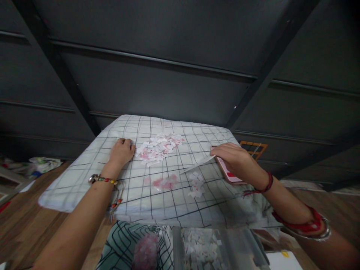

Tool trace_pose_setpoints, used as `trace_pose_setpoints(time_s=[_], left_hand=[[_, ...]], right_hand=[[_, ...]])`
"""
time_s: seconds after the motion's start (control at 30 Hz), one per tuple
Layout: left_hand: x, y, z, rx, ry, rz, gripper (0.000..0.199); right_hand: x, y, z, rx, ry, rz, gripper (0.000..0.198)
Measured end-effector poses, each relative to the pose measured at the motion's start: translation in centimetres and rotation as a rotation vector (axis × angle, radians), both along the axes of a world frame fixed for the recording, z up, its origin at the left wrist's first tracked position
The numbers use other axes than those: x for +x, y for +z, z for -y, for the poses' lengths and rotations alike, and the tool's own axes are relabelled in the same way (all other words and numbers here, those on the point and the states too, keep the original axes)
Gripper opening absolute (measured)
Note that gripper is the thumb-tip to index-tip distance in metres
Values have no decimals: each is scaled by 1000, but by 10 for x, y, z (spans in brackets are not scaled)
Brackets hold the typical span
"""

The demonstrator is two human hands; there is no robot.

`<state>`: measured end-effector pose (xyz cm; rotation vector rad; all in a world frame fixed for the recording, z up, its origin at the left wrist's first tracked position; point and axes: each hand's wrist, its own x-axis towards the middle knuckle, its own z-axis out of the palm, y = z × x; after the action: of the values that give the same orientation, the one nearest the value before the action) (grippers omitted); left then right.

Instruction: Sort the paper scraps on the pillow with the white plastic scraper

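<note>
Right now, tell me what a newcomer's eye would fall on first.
Probably the scrap heap on the checked cloth, just right of the left hand. Next, the white strip held in the right hand, then the pink slab partly hidden by that hand.

Looks like a room in a home, though a small workroom cannot be ruled out.
Wood-look flooring [19, 232] shows at lower left and lower right, a checked cloth [75, 183] spreads across the centre, green patterned fabric [116, 242] lies at bottom centre, and dark framed panels [157, 90] fill the top.
</note>
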<state>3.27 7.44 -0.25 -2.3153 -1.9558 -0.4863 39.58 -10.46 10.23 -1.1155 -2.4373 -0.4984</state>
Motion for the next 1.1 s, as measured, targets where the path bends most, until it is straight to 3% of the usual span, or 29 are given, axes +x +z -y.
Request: trace_pose_setpoints(time_s=[0.13, 0.33, 0.53, 0.7, 0.87, 1.1], left_hand=[[-1, -1, -2, 11, -15, 17, 41], [-1, -2, -1, 22, -26, 28, 43], [-2, -4, -1, 50, -32, 58, 38], [-1, -4, 0, 29, -10, 45, 40], [-1, -2, 2, 42, -8, 31, 39], [0, 1, 5, 23, 0, -12, 41]], right_hand=[[-2, -1, -4, 17, -58, 21, 31], [4, -2, 7, -69, -12, 72, 37], [-2, 2, 12, 28, -94, -35, 36], [-25, 6, -12, 117, -164, -36, 32], [-45, -1, -42, 85, -171, 79, 38], [-56, -9, -52, 113, -145, 97, 36]])
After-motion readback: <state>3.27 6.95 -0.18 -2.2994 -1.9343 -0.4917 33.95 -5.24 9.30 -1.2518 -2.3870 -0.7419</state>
